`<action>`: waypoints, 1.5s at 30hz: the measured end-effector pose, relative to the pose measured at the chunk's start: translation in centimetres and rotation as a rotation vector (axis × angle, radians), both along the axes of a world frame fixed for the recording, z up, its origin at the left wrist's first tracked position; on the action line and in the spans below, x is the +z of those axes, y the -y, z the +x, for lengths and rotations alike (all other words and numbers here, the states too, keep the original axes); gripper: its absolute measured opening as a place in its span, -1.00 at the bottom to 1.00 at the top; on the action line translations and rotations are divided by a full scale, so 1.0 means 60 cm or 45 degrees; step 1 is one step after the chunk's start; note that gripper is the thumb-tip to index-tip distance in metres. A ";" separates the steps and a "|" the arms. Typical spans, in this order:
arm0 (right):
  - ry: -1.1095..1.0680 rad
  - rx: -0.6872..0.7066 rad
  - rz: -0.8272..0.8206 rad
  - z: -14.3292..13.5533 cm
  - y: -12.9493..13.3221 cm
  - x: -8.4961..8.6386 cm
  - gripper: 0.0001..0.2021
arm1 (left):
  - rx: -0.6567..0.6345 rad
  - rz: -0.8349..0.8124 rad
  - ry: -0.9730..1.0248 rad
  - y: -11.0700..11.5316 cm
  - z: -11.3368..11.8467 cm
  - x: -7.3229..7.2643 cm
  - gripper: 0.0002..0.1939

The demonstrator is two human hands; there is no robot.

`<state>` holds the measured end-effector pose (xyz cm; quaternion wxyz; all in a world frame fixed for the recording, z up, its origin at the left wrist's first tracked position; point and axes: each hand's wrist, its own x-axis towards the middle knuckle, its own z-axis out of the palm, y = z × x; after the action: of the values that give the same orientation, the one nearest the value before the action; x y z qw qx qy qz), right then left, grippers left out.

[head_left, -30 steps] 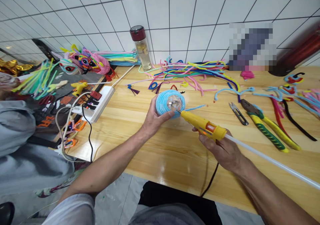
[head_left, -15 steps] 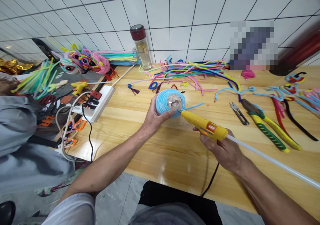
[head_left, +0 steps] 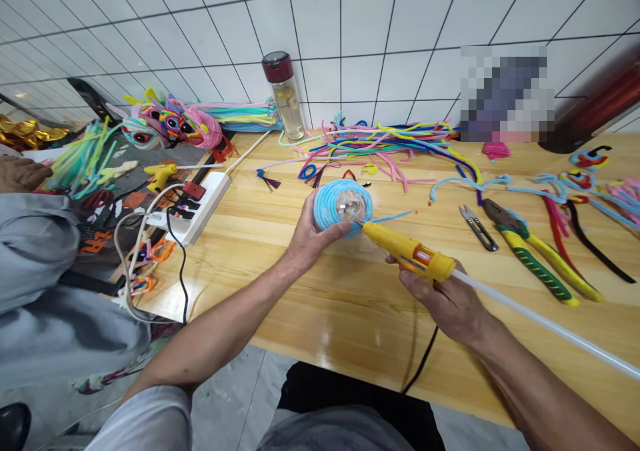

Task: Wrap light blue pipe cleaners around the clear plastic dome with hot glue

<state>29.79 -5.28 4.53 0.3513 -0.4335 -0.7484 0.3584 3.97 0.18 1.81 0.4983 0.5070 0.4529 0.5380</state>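
Observation:
A clear rounded piece wound with light blue pipe cleaner is gripped by my left hand, thumb along its lower edge. Part of its clear middle stays uncovered, and a loose blue end sticks out to the right. My right hand is wrapped round a yellow glue gun. The gun's nozzle points left and meets the lower right rim of the blue coil, close to my left thumb. From the back of the gun a long white glue stick runs to the right.
Pliers and small snips lie at the right. Behind are loose pipe cleaners and a lidded bottle. A power strip with cables sits left, near a second glue gun and another person's grey sleeve.
The blue coil and its loose end have shifted very slightly right with my left hand. My right hand and the glue gun look nearly unmoved.

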 end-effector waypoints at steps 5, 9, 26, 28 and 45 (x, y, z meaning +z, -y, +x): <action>0.015 0.015 -0.002 0.002 0.000 0.001 -0.61 | 0.007 -0.003 -0.009 -0.001 -0.001 -0.001 0.05; 0.010 0.006 -0.015 0.003 0.002 0.000 -0.62 | 0.002 0.019 -0.052 -0.001 -0.001 -0.006 0.04; 0.013 0.033 0.021 -0.001 0.001 0.005 -0.66 | 0.017 0.016 -0.014 0.000 0.000 -0.003 0.05; 0.012 0.034 0.034 -0.001 0.001 0.007 -0.65 | 0.016 0.015 -0.020 0.000 0.000 -0.005 0.05; 0.046 0.012 0.067 0.000 0.000 0.006 -0.69 | -0.003 0.049 -0.033 -0.002 -0.004 -0.009 0.03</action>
<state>29.80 -5.31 4.89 0.3474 -0.4271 -0.7658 0.3323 3.75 0.29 1.29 0.4832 0.5241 0.4481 0.5395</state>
